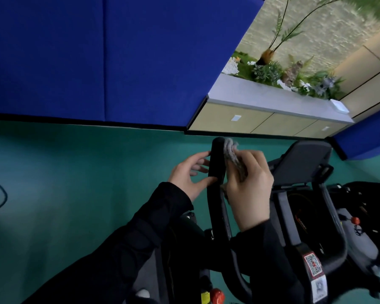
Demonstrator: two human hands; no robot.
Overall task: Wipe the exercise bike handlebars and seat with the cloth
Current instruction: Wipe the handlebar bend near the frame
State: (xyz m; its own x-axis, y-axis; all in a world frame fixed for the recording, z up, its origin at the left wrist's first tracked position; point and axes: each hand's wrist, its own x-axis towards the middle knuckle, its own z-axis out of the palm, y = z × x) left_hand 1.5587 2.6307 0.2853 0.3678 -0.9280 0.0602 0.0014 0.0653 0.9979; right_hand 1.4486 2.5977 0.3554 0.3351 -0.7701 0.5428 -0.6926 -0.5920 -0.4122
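Observation:
A black padded handlebar (pixel 217 163) of the exercise bike rises upright in the middle of the view. My left hand (pixel 190 175) touches its left side, thumb and fingertips on the padding, fingers partly spread. My right hand (pixel 249 189) holds a bunched grey cloth (pixel 230 151) pressed against the right side of the bar near its top. Both arms wear black sleeves. The seat is not in view.
The bike's grey console (pixel 301 161) and frame with a QR sticker (pixel 313 265) stand to the right. A red knob (pixel 216 296) sits at the bottom. Green floor (pixel 75 183), blue wall panels (pixel 97 58), a cabinet with plants (pixel 272 84) and a black cable (pixel 0 198) surround it.

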